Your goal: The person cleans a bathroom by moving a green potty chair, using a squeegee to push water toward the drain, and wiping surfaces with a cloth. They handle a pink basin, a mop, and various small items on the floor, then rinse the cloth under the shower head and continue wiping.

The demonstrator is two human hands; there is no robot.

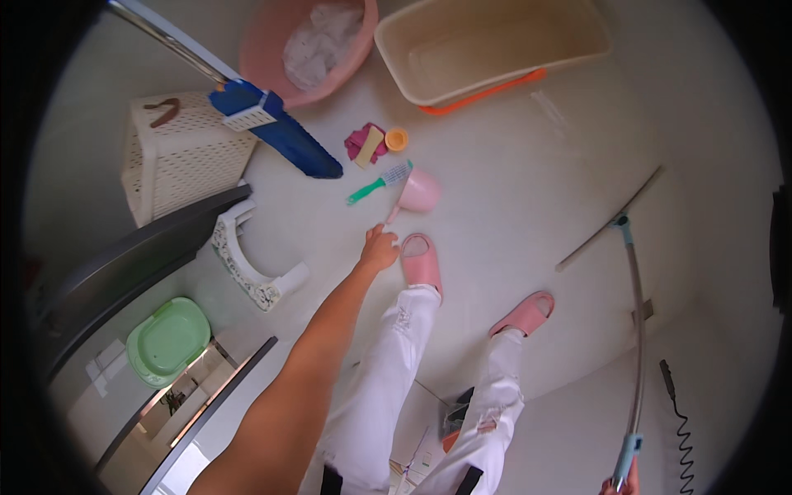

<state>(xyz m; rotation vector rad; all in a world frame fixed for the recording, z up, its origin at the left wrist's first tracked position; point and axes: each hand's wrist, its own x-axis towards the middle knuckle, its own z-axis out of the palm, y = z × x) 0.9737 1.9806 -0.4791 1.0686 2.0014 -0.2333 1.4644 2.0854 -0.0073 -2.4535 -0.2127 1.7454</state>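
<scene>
My left hand [379, 249] reaches down to the floor with its fingers apart. Its fingertips are close by the handle of a pink plastic water dipper [419, 190]; whether they touch it I cannot tell. Beyond the dipper lies a green-handled brush [378, 184]. A magenta cloth [354, 143] with a yellowish bar [370, 147] on it rests beside a small orange cup [396, 140]. At the lower right edge my right hand [630, 481], partly cut off, grips the metal pole of a floor squeegee [637, 346]. The squeegee's long blade [591, 238] is on the floor.
At the top stand a pink basin [263, 55] holding white material and a beige tub [495, 43] with an orange handle. A blue mop [297, 142] leans by a perforated white basket [185, 154]. Left are a white plastic stool [247, 266] and a green basin [170, 340].
</scene>
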